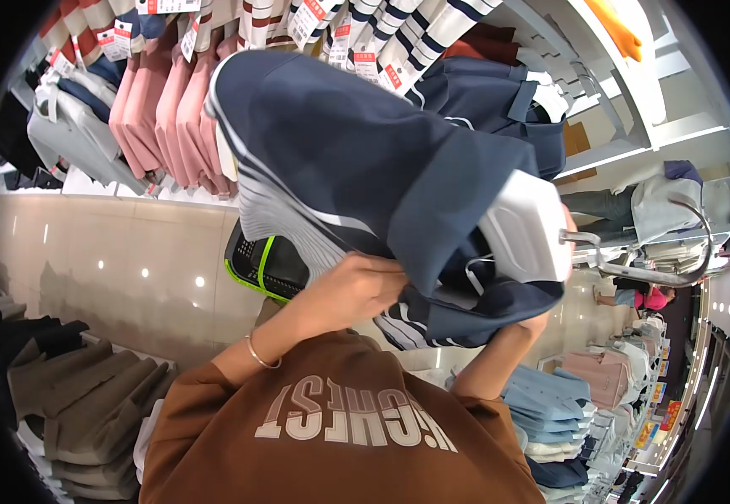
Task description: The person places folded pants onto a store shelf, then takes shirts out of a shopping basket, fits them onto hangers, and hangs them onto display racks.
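Observation:
A navy collared top with white stripes and a grey ribbed part is held up in front of me, lying sideways. In its collar sits a white hanger, whose metal hook points right. My left hand, with a bracelet at the wrist, is closed on the top's edge just below the collar. Behind the collar and hanger, my right hand is mostly hidden; a bit of it shows at the hanger's neck, and the forearm emerges below the fabric.
Racks of pink tops, striped tops and navy tops run along the far side. A black basket with a green rim is on the shiny floor. Brown garments hang lower left, blue ones lower right. A person in pink is far right.

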`<state>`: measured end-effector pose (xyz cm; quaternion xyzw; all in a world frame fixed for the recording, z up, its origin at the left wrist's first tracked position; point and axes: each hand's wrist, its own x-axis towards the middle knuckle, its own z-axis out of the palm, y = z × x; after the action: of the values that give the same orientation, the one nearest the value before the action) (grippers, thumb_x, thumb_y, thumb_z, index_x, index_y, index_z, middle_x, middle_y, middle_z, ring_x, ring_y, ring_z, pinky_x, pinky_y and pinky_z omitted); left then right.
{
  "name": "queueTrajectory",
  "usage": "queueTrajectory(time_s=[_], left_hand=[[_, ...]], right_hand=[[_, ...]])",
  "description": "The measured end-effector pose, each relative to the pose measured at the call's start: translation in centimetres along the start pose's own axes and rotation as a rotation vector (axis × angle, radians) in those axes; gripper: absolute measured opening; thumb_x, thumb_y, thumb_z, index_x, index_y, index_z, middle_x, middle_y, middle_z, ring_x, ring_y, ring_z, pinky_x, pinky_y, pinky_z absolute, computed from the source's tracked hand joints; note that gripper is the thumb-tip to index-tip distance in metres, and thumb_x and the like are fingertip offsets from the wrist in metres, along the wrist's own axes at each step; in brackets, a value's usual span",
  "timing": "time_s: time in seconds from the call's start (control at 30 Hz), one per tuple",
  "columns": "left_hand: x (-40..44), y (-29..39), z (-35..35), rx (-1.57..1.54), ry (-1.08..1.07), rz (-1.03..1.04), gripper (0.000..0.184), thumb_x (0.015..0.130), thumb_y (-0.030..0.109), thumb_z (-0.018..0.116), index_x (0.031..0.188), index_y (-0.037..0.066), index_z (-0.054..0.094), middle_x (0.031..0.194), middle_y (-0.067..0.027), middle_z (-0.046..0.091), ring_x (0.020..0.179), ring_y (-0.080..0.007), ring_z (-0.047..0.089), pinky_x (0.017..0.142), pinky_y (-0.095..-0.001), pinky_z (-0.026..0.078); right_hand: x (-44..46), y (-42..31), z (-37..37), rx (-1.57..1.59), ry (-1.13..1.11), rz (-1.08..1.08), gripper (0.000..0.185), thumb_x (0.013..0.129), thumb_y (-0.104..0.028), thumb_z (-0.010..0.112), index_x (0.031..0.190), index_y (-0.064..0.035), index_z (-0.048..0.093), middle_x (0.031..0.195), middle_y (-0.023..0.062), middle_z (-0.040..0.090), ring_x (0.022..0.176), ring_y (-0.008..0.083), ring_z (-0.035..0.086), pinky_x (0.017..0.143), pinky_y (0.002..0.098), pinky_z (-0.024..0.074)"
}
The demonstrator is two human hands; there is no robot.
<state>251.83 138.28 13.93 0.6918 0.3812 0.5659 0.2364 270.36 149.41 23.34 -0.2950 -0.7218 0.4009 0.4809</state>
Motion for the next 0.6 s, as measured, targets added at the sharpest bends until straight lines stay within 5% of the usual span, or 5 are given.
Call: queueTrajectory(time_s=[0.1, 0.33, 0.37, 0.5, 0.6], left_hand=[[0.0, -2.1, 3.2, -0.341, -0.068, -0.383, 0.022, 0.077, 0.012, 0.055, 0.094, -0.001, 0.060, 0.094, -0.0188, 0.059, 0.089, -0.0364, 0.055, 0.076, -0.0401, 0.046], [-2.0, -3.2, 1.2, 0.356, -0.284, -0.212, 0.019, 0.074, 0.012, 0.057, 0.086, -0.001, 0.061, 0.100, -0.0161, 0.059, 0.096, -0.0361, 0.052, 0.083, -0.0431, 0.043], [-2.3, -3.2, 0.9, 0.267, -0.207, -0.491, 0.021, 0.075, 0.013, 0.058, 0.088, -0.002, 0.063, 0.094, -0.0156, 0.060, 0.090, -0.0343, 0.055, 0.078, -0.0388, 0.045], [-3.6, -1.9, -2.5, -0.073, 0.041, -0.330, 0.019, 0.075, 0.014, 0.063, 0.086, -0.002, 0.063, 0.080, -0.0138, 0.055, 0.075, -0.0302, 0.056, 0.064, -0.0336, 0.046], [-4.7, -1.9, -2.5, 0.214, 0.100, -0.168, 0.016, 0.072, 0.011, 0.067, 0.082, -0.001, 0.063, 0.083, -0.0109, 0.055, 0.075, -0.0271, 0.054, 0.066, -0.0333, 0.046]], right_hand=[[-0.1, -0.9, 2.3, 0.107, -0.121, 0.007, 0.088, 0.054, -0.016, 0.084, 0.127, 0.0024, 0.038, 0.120, 0.0133, 0.048, 0.107, 0.0190, 0.052, 0.092, 0.0311, 0.0410], [-0.5, -0.1, 3.1, 0.008, -0.231, -0.078, 0.095, 0.051, -0.018, 0.086, 0.128, 0.0049, 0.036, 0.126, 0.0143, 0.043, 0.113, 0.0205, 0.048, 0.096, 0.0321, 0.0373], [-0.7, 0.0, 2.9, -0.021, -0.164, -0.043, 0.095, 0.051, -0.020, 0.086, 0.128, 0.0054, 0.037, 0.127, 0.0150, 0.043, 0.114, 0.0209, 0.047, 0.097, 0.0323, 0.0364], [-0.4, 0.5, 0.6, -0.208, -0.054, -0.104, 0.093, 0.057, -0.030, 0.083, 0.131, -0.0008, 0.036, 0.128, 0.0125, 0.043, 0.116, 0.0215, 0.046, 0.097, 0.0346, 0.0373], [0.0, 1.6, -0.6, -0.163, 0.034, -0.165, 0.097, 0.056, -0.030, 0.083, 0.134, -0.0017, 0.033, 0.129, 0.0118, 0.042, 0.116, 0.0211, 0.045, 0.096, 0.0338, 0.0382]])
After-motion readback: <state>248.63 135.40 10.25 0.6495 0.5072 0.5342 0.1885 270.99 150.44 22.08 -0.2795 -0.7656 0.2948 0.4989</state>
